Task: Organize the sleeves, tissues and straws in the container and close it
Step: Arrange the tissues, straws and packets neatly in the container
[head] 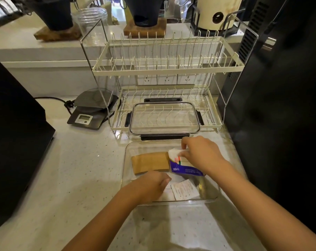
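Broadly, a pale speckled counter [72, 178] fills the view, with a big black appliance [280, 87] standing along its right edge and another dark box [12, 142] on the left. Behind the work area stands a two-tier cream wire dish rack [164, 67]; on its lower shelf lies the container's clear lid [164, 117] with dark latches, flat and apart from its box. Left of the rack sits a dark digital scale [89, 113] with a cable running off to the left. On the raised ledge at the back stand a clear glass jar [92, 19] and two dark pots on wooden boards. Just in front of the rack, on the counter, is the clear rectangular container [125, 160], uncovered. Inside it, at the far left, lies a flat stack of brown paper sleeves [150, 163]; right beside that, at the far right, is a purple and white pack of tissues [182, 169], tilted, with white tissue showing at its upper end. Near the front lie white paper packets [185, 190] with small print; whether they hold straws cannot be told. The right hand [200, 153] reaches into the far right corner, its fingers curled down over the top of the tissue pack and gripping its white end. The left hand [151, 184] reaches over the near left wall of the container, fingers bent downward onto the white packets; whether it actually holds one is hidden by the hand itself.
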